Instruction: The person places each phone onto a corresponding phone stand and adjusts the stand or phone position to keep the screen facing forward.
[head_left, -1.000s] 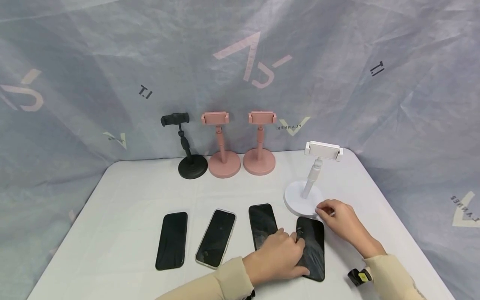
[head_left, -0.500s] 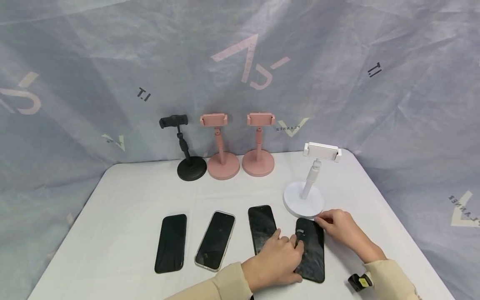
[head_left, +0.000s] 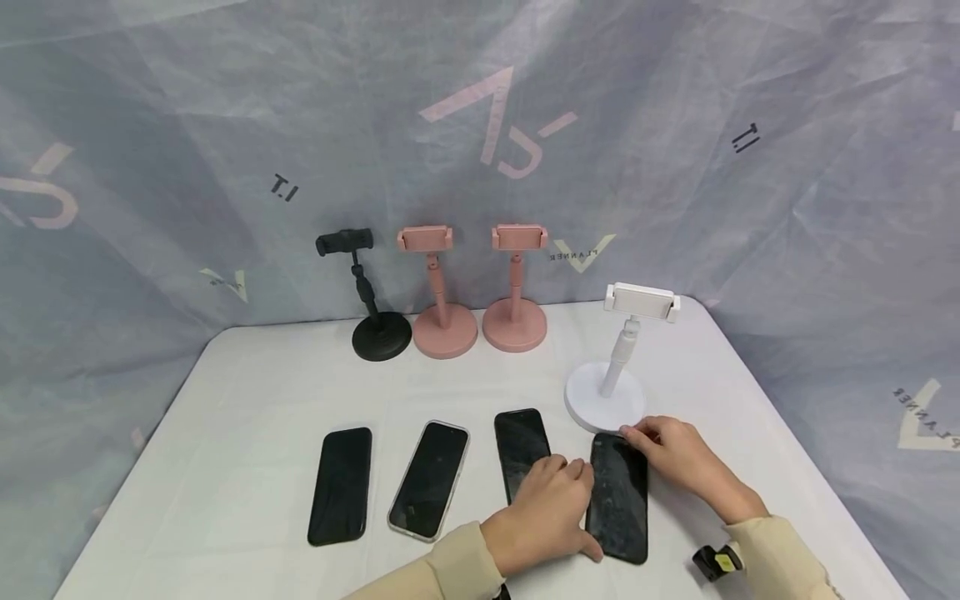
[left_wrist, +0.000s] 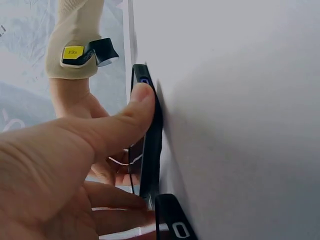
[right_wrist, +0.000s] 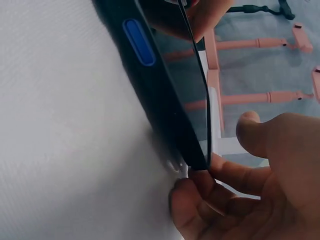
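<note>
A black smartphone (head_left: 619, 498) lies screen up on the white table, just in front of a white phone stand (head_left: 606, 398). My left hand (head_left: 542, 515) is beside it, fingers at its long left edge. In the left wrist view, the left thumb (left_wrist: 143, 100) lies against the phone's side near one end. At the phone's top edge is my right hand (head_left: 675, 454). The right wrist view shows its fingertips (right_wrist: 200, 180) touching that end, with the thumb held apart. A second black smartphone (head_left: 522, 446) lies partly hidden under the left hand.
Two more smartphones, one dark (head_left: 341, 487) and one with a pale rim (head_left: 429, 481), lie to the left. Along the back stand a black phone stand (head_left: 381, 336) and two pink ones (head_left: 445, 331), (head_left: 514, 325). A grey printed cloth (head_left: 390, 150) hangs behind the table.
My right hand has moved from the white stand's base down to the phone's top edge. The left thumb has slid off the screen leftward, to the phone's lower left side.
</note>
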